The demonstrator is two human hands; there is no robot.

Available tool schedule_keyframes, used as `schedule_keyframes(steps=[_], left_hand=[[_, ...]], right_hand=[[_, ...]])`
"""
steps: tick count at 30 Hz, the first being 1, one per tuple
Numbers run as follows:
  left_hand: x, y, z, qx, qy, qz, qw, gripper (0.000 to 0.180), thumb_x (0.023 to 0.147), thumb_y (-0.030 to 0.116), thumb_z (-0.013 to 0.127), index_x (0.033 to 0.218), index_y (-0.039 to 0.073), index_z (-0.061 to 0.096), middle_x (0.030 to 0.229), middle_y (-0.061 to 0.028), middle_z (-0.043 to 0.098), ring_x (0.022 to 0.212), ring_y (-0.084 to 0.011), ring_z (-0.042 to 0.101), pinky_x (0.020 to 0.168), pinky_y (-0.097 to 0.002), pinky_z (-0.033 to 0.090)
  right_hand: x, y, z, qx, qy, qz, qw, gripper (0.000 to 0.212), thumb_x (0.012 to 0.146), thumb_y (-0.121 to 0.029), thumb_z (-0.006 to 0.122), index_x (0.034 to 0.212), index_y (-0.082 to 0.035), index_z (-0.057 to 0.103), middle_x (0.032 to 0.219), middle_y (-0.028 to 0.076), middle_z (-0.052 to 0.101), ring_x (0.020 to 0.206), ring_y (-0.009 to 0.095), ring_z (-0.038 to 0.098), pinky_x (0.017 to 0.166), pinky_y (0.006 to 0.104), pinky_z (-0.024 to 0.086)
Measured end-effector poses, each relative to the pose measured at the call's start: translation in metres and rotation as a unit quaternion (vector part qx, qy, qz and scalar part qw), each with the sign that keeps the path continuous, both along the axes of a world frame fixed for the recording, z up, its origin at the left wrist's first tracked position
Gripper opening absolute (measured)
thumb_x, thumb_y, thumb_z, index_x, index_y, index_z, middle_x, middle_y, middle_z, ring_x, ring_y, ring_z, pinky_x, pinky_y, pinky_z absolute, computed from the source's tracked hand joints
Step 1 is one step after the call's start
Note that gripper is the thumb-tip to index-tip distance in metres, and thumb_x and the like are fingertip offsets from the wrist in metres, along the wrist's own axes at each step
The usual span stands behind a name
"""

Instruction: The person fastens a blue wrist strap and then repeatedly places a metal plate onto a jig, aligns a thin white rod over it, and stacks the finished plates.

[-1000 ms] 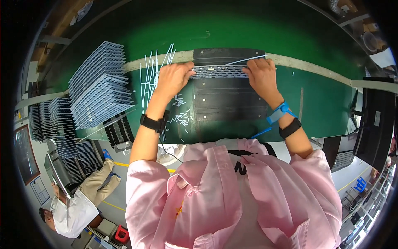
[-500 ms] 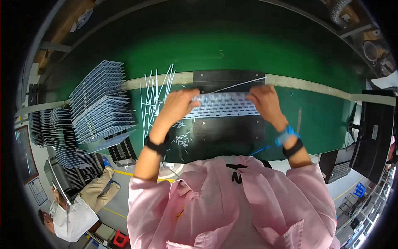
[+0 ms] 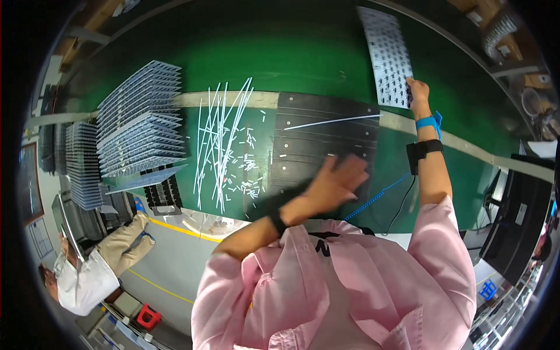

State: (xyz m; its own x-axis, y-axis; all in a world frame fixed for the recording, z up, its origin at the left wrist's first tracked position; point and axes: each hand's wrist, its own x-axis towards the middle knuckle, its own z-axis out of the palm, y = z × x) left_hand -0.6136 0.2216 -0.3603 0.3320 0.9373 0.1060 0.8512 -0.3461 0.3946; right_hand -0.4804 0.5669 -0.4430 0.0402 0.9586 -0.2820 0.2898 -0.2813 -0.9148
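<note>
My right hand (image 3: 417, 96), arm stretched out far to the right, pinches the near right corner of a thin white panel (image 3: 389, 64) with rows of dark slots. Over the lower part of a black grooved board (image 3: 326, 140) is my left hand (image 3: 338, 184); its fingers are spread and slightly blurred, and nothing shows in them. A thin white strip (image 3: 332, 122) lies slantwise across the top of that board. Several more long white strips (image 3: 219, 140) lie crossed on the green mat left of the board, with many short white pieces (image 3: 248, 163) scattered beside them.
Tall stacks of slotted panels (image 3: 140, 128) stand at the left, with a black slotted tray (image 3: 162, 189) near them. A blue coiled cord (image 3: 367, 204) runs from the table's near edge toward my right wrist. Farther left, a person in white (image 3: 87, 280) sits.
The slotted panel has left the black board and gone far to the right in my right hand. My left hand has let go of it and come nearer, over the board.
</note>
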Motion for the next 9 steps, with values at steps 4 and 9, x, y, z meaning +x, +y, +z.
schedule_keyframes(steps=[4, 9], left_hand=[[0.041, 0.021, -0.031, 0.049, 0.015, 0.009, 0.999, 0.064, 0.071, 0.046, 0.053, 0.124, 0.014, 0.039, 0.134, -0.0027, 0.031, 0.126, -0.0222, 0.023, 0.097, -0.0495, 0.020], [-0.019, 0.013, -0.034, -0.065, 0.091, 0.137, 0.984, 0.063, 0.074, 0.046, 0.051, 0.128, 0.020, 0.034, 0.135, 0.0003, 0.029, 0.127, -0.0238, 0.018, 0.098, -0.0499, 0.019]], right_hand=[[-0.005, 0.008, -0.011, -0.033, -0.060, -0.067, 0.995, 0.027, 0.072, -0.015, 0.064, 0.091, 0.001, 0.056, 0.085, 0.008, 0.059, 0.071, 0.017, 0.054, 0.065, 0.0299, 0.043], [0.005, -0.029, 0.022, 0.065, -0.230, -0.001, 0.971, 0.054, 0.072, -0.026, 0.064, 0.115, 0.002, 0.047, 0.109, 0.019, 0.054, 0.106, 0.029, 0.049, 0.090, 0.0335, 0.037]])
